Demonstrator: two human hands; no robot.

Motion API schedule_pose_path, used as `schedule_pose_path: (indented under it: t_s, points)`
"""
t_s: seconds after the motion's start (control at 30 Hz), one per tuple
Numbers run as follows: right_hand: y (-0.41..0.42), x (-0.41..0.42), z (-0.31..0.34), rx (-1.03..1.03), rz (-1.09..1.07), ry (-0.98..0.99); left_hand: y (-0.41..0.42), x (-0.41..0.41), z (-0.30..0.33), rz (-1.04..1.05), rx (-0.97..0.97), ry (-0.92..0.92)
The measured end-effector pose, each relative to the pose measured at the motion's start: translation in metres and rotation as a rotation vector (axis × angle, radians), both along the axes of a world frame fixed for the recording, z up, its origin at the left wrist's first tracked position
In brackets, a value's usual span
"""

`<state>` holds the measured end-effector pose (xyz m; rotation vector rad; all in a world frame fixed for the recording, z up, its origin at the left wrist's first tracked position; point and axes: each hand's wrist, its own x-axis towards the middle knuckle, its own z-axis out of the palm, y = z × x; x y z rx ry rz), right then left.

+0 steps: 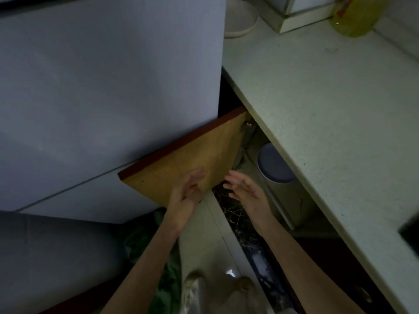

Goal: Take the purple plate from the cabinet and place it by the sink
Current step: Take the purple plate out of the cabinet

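The cabinet under the counter stands open, its wooden door (pixel 181 162) swung out to the left. My left hand (pixel 187 196) is open, fingers spread, against the door's lower inner edge. My right hand (pixel 246 191) is open too, held at the cabinet's opening with nothing in it. Inside the cabinet stands a pale cylindrical container with a purplish lid (pixel 275 164). No purple plate shows; the rest of the cabinet's inside is dark and hidden under the counter.
A pale speckled countertop (pixel 328 105) runs along the right. On it at the back sit a white bowl (pixel 240 19), a white box (pixel 297 17) and a yellow bottle (pixel 356 17). A large white appliance (pixel 102 87) fills the left. A dark sink corner (pixel 410 232) shows at the right edge.
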<state>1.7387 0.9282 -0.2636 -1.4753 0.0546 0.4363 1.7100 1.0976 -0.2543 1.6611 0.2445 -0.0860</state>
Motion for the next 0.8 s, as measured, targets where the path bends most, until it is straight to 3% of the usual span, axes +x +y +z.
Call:
schedule_pose_path:
  t_s: [0.13,0.37,0.8]
  points:
    - [-0.001,0.002,-0.016,0.082,-0.133,0.083,0.002,0.016,-0.017,0.066,-0.123,-0.017]
    - [0.011,0.006,-0.056,0.313,-0.379,0.139,-0.004,0.037,-0.064,-0.003,-0.329,0.015]
    - [-0.045,0.021,-0.148,0.408,-0.681,0.113,-0.061,0.089,-0.160,-0.049,-0.651,0.122]
